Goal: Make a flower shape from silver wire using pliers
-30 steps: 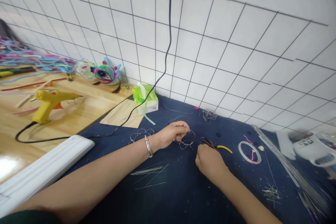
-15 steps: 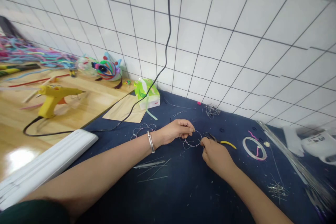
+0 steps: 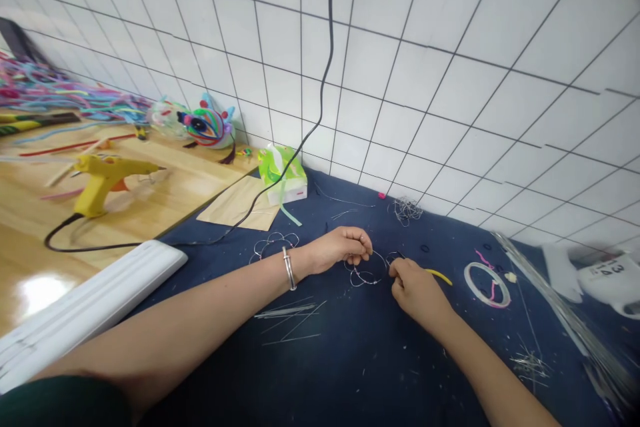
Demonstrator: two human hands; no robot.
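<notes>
Thin silver wire bent into a flower-like shape of loops [image 3: 366, 277] hangs from my left hand [image 3: 345, 247], whose thumb and fingers pinch its upper edge. A silver bracelet circles that wrist. Just right of the loops is my right hand [image 3: 417, 287], closed, with a short curve of wire [image 3: 391, 255] running to its fingertips; the exact grip is hidden. Behind this hand lie pliers with a yellow handle [image 3: 440, 275], partly covered. Another looped wire shape [image 3: 274, 240] rests beyond my left wrist. Cut straight wires [image 3: 290, 313] lie in front of my left forearm.
A yellow glue gun [image 3: 103, 180] sits on the wooden board, its black cord [image 3: 323, 100] crossing the mat. A tissue pack [image 3: 285, 177], tangled wire [image 3: 406, 211], a white ring-shaped coil [image 3: 467, 280], a wire bundle [image 3: 555, 300] and a white power strip [image 3: 100, 307] surround the hands.
My right hand has drawn slightly right, away from the loops' edge. My left hand keeps its pinch on the wire shape. The camera view has shifted a little.
</notes>
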